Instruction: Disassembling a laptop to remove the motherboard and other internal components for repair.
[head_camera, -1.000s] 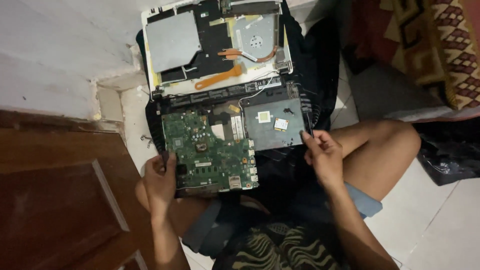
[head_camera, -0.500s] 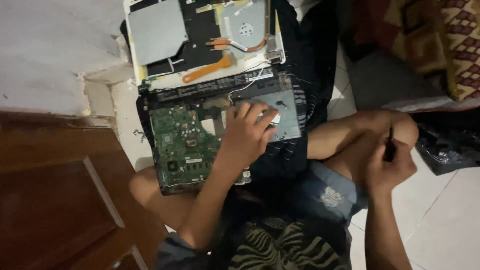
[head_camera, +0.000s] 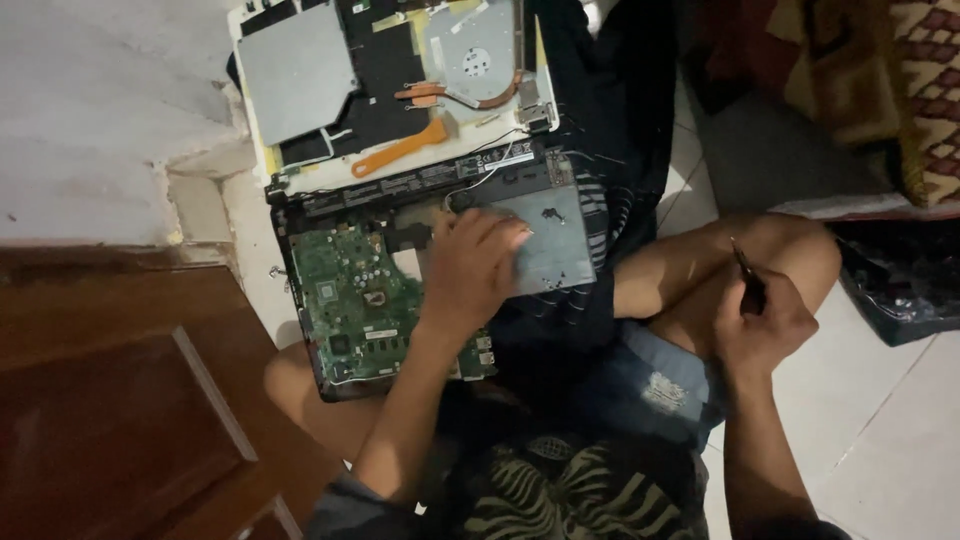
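The left hand (head_camera: 470, 270) lies flat, grip wide, hiding part of the green circuit board (head_camera: 345, 305); the right hand (head_camera: 760, 325) pinches a dark tool (head_camera: 745, 270) (tip indistinct).

Pale tiled floor (head_camera: 880, 440) — opened laptop chassis (head_camera: 400, 150) at its upper left, dark plastic bag (head_camera: 900, 290) at right edge.

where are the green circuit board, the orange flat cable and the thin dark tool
green circuit board (head_camera: 345, 300), head view, bare left half
orange flat cable (head_camera: 400, 150), head view, middle of strip
thin dark tool (head_camera: 748, 275), head view, shaft above right hand's fingers
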